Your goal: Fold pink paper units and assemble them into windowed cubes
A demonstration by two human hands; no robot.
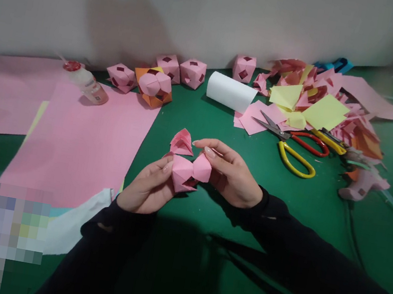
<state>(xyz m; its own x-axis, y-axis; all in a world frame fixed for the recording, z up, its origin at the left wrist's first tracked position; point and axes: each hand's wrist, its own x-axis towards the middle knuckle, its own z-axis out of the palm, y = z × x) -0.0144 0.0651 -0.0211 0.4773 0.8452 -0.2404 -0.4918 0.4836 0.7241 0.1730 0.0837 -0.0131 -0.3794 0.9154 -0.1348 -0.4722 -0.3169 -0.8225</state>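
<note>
Between my hands is a pink folded paper piece [181, 171], partly assembled, with pointed flaps and a gap low on its front. My left hand [150, 184] pinches its left side, thumb on top. On the right, my right hand [232, 173] grips a smaller pink paper unit [202, 168] between thumb and fingers, and this unit touches the larger piece. Just beyond them, a loose pink folded paper unit [182, 142] lies on the green table, close to my right fingertips. The undersides of both held pieces are hidden by my fingers.
Finished pink paper balls [193, 73] line the wall beside a white paper roll [231, 91]. Scissors [284, 134] and a glue gun [359, 183] lie right, near heaped paper scraps [316, 92]. Large pink sheets [86, 148] and a small bottle [88, 85] are left.
</note>
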